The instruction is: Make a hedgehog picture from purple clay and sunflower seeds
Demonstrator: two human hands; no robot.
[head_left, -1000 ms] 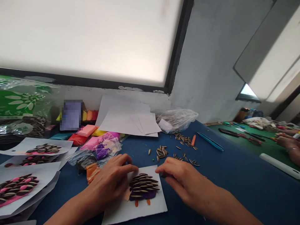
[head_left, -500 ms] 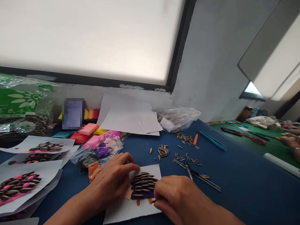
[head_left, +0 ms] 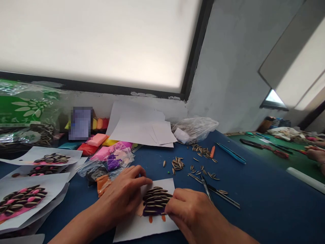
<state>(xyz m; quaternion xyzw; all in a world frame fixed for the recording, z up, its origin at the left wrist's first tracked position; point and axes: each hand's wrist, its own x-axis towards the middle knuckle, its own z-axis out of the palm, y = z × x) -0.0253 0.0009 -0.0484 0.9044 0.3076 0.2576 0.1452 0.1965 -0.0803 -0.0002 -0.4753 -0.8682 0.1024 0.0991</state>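
A white paper sheet (head_left: 144,231) lies before me with a purple clay shape (head_left: 149,212) on it, covered in rows of striped sunflower seeds (head_left: 156,197). Peach clay shows at its left side and two orange clay bits (head_left: 163,218) sit below. My left hand (head_left: 128,191) rests on the sheet's left part, index finger stretched toward the upper edge, other fingers partly hidden. At the shape's lower right, my right hand (head_left: 186,208) pinches a sunflower seed against the purple clay; the fingers mostly cover that seed.
Loose seeds (head_left: 177,164), tweezers (head_left: 230,152), a pen (head_left: 206,188) and a craft knife (head_left: 223,196) lie rightward. Bagged clay (head_left: 113,162), paper sheets (head_left: 144,130) and a seed bag (head_left: 195,128) stand behind. Finished-looking seed pictures (head_left: 24,200) are at left. Another person's hand (head_left: 316,154) shows far right.
My right hand has shifted slightly up, bringing the seed from below the purple clay onto its lower right edge. The left hand keeps its place on the paper.
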